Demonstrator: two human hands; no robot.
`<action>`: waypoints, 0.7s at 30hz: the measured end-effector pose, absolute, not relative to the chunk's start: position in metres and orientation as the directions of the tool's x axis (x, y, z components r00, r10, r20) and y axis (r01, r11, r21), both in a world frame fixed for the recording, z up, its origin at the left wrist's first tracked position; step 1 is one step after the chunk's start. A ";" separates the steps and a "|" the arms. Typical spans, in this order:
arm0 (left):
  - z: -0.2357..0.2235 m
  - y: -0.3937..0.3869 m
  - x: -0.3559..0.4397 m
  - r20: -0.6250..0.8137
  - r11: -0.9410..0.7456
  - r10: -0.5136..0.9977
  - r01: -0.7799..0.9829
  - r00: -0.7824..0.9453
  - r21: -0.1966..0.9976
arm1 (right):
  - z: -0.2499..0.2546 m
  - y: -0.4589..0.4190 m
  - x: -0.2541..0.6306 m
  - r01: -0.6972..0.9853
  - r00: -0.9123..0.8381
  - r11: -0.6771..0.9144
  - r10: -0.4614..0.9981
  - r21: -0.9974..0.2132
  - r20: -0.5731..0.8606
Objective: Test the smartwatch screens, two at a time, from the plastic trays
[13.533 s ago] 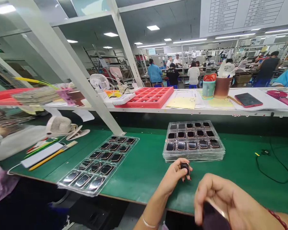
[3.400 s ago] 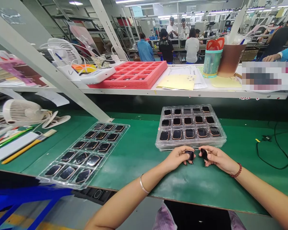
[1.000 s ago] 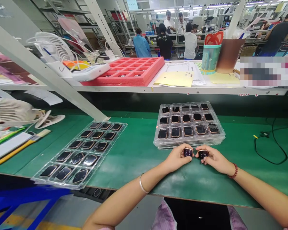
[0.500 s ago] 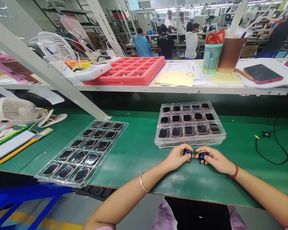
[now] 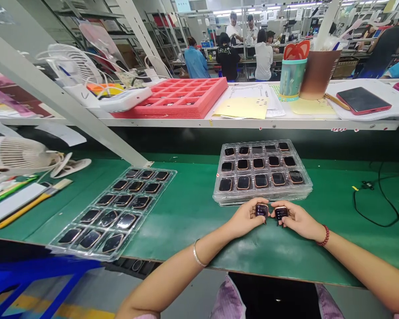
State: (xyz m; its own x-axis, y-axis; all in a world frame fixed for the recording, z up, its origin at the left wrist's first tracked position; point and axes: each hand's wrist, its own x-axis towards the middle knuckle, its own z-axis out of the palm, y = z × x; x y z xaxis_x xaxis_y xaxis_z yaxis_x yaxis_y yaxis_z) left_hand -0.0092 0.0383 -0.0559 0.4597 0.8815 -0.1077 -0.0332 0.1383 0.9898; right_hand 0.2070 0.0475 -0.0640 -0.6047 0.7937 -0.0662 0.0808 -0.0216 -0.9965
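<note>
My left hand (image 5: 247, 218) is closed on a strapless smartwatch (image 5: 261, 210), its thumb near the lit screen. A second smartwatch (image 5: 281, 212), also lit, is held in my right hand (image 5: 298, 219) by thumb and fingers. The two watches are side by side and slightly apart, over the front of the green bench. Just behind them stands a stack of clear plastic trays (image 5: 262, 198), with dark-screened watch heads in the top one. To the left lies another clear tray (image 5: 142, 215) holding several more watch heads; it overhangs the bench's front edge.
A white shelf (image 5: 236, 124) spans the back, bearing a red foam tray (image 5: 199, 108), a phone (image 5: 364, 99) and cups. A slanted white post (image 5: 96, 128) meets the bench. A black cable (image 5: 369, 219) lies right; a fan (image 5: 20, 155) and brush (image 5: 33, 204) left.
Earlier, my right hand was close to the camera with a watch; it has since come beside my left. The watch screens, dark before, are now lit. During the last second the hands barely move.
</note>
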 end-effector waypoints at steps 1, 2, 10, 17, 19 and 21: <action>-0.056 0.038 -0.009 -0.108 0.139 0.881 -0.033 0.460 0.990 | -0.065 0.048 0.207 0.084 -0.597 -0.024 0.799 -0.996 -0.070; -0.056 0.038 -0.009 -0.115 0.141 0.880 -0.022 0.461 0.990 | -0.065 0.048 0.207 0.083 -0.593 -0.035 0.801 -0.996 -0.078; -0.061 0.039 -0.010 -0.104 0.122 0.898 -0.013 0.428 0.992 | -0.065 0.047 0.206 0.059 -0.570 -0.058 0.818 -0.997 -0.081; -0.055 0.037 -0.009 -0.097 0.121 0.894 -0.026 0.437 0.992 | -0.064 0.046 0.206 0.070 -0.596 -0.016 0.801 -0.997 -0.055; -0.053 0.037 -0.009 -0.106 0.126 0.897 -0.019 0.429 0.992 | -0.064 0.047 0.207 0.078 -0.601 -0.012 0.798 -0.997 -0.056; -0.051 0.037 -0.009 -0.121 0.137 0.896 -0.006 0.427 0.991 | -0.063 0.048 0.207 0.094 -0.601 -0.010 0.797 -0.996 -0.065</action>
State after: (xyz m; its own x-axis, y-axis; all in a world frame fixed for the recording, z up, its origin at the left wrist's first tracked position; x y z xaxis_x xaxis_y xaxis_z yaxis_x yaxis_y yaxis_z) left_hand -0.0085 0.0371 -0.0509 0.4267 0.8962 -0.1215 -0.0057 0.1370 0.9906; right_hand 0.2070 0.0477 -0.0628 -0.6010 0.7966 -0.0645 0.0941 -0.0096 -0.9955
